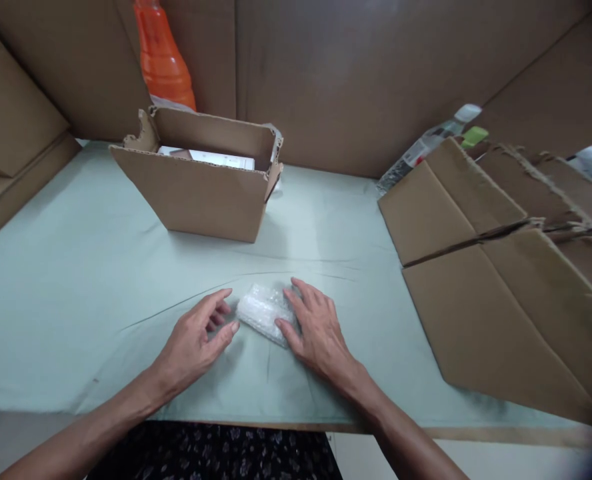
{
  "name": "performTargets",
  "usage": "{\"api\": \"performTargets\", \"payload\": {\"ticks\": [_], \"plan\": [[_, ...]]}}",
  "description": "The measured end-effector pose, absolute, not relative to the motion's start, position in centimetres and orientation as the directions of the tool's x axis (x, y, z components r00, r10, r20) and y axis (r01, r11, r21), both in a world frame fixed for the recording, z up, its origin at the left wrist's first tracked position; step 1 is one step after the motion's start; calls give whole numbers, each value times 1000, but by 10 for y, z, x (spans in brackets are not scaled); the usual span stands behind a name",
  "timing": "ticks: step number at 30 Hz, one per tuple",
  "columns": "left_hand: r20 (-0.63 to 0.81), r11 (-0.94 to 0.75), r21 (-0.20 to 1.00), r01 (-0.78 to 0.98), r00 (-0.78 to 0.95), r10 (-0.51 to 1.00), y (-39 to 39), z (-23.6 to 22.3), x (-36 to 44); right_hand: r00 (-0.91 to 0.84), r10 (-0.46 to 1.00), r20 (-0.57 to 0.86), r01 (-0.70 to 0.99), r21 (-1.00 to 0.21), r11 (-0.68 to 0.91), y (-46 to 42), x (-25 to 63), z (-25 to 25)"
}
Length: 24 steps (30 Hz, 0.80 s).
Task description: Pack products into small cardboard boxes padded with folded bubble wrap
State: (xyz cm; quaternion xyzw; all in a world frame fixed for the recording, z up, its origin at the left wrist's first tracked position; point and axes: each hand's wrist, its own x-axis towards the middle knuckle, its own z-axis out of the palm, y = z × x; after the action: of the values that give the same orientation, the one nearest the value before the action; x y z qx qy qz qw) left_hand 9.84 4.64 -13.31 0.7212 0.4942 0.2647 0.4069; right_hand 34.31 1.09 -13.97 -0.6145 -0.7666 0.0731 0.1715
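A small bundle of clear bubble wrap (263,311) lies on the pale green cloth near the table's front; what is inside it, if anything, cannot be made out. My right hand (316,321) grips the bundle's right end, thumb on the near side and fingers on the far side. Just left of the bundle, my left hand (199,328) is open, thumb and fingers apart, holding nothing. Its fingertips come close to the bundle's left end without clearly touching it.
Beyond the hands stands an open cardboard box (211,197) containing white flat boxes (221,160). Behind it is an orange bottle (163,63). More open cartons (501,320) stand at right, beside a clear bottle (426,150). Cardboard walls (336,87) enclose the back.
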Motion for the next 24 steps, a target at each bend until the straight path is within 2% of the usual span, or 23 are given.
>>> {"api": "performTargets", "payload": {"ticks": [3, 7, 10, 12, 15, 17, 20, 24], "plan": [[-151, -16, 896, 444, 338, 929, 39, -131, 96, -194, 970, 144, 897, -376, 235, 11, 346, -144], [-240, 128, 929, 346, 302, 923, 28, -137, 97, -180, 967, 179, 741, -622, 253, 7, 346, -142], [-293, 240, 946, 218, 256, 921, 25, -140, 104, -62, 990, 127, 536, -832, 140, 4, 341, -135], [-321, 300, 947, 115, 291, 901, 26, -137, 111, 19, 999, 43, 344, -938, 33, 2, 335, -131], [-307, 344, 939, 2, 456, 835, 31, -124, 124, 9, 998, -61, 117, -991, -61, -1, 327, -127], [-278, 328, 945, -8, 513, 812, 36, -114, 131, -30, 998, -57, 144, -988, -52, -1, 328, -125], [-242, 252, 967, 50, 501, 831, 45, -106, 132, -56, 998, 19, 302, -953, 35, 3, 341, -118], [-197, 23, 955, 295, 576, 793, 52, -112, 128, -211, 976, 50, 343, -932, 121, 17, 354, -101]]}}
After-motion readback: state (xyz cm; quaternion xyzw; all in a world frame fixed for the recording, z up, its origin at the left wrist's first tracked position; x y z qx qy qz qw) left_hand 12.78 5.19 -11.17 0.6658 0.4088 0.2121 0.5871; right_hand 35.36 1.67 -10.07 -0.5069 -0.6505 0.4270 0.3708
